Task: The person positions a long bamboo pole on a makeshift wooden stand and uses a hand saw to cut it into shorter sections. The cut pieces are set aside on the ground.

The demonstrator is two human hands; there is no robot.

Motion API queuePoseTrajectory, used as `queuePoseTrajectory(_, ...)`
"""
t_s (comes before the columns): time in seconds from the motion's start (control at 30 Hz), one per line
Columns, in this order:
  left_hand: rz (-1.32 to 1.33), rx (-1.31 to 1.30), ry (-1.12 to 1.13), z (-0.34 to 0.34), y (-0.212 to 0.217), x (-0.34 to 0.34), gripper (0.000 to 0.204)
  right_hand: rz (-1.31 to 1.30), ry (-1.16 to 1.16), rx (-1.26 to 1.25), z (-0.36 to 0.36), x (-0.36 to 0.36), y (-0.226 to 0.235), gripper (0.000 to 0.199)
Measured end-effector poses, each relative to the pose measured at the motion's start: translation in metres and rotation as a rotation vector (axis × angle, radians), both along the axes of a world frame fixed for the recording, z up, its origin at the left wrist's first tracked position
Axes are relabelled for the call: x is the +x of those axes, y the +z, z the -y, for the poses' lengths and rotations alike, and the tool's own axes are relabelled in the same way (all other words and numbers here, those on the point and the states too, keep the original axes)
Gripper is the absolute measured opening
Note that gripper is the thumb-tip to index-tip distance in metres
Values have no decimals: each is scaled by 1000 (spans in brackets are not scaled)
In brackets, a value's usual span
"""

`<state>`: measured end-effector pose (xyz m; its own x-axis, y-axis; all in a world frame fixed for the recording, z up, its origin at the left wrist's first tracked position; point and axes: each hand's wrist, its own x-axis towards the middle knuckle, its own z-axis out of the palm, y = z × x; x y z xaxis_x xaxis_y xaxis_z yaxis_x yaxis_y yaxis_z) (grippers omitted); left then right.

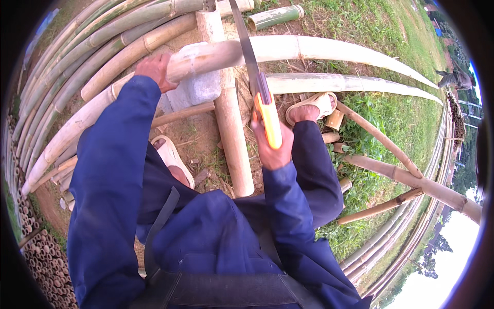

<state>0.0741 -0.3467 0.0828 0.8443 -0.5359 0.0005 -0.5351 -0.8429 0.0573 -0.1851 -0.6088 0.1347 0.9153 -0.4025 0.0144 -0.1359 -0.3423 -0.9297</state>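
My left hand (156, 69) presses down on a pale bamboo pole (319, 50) that lies across a white block (196, 88). My right hand (272, 147) grips the orange handle of a hand saw (268, 116). The saw's long grey blade (246, 44) runs up and away from me and crosses the pole just right of the block. Both arms wear dark blue sleeves. My feet in pale sandals (314, 105) stand on the dirt on either side of an upright bamboo post (232, 134).
Long green and tan bamboo poles (92, 56) are stacked at the left. More poles curve along the right over grass (406, 121). Short cut bamboo pieces (275, 16) lie about. Stacked bamboo ends (41, 252) show at lower left. Another person (455, 78) bends at far right.
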Motion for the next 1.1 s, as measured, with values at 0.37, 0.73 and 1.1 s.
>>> queuePoseTrajectory(0.37, 53, -68, -44, 2, -7, -2, 88, -14, -20, 61, 15, 25, -2, 15)
queuePoseTrajectory(0.73, 100, -31, -48, -15, -11, -7, 86, -125, 4, -160, -14, -141, 49, 34)
queuePoseTrajectory(1.1, -68, 22, -36, -7, 0, 21, 86, -107, -74, 40, -9, -82, 9, 11)
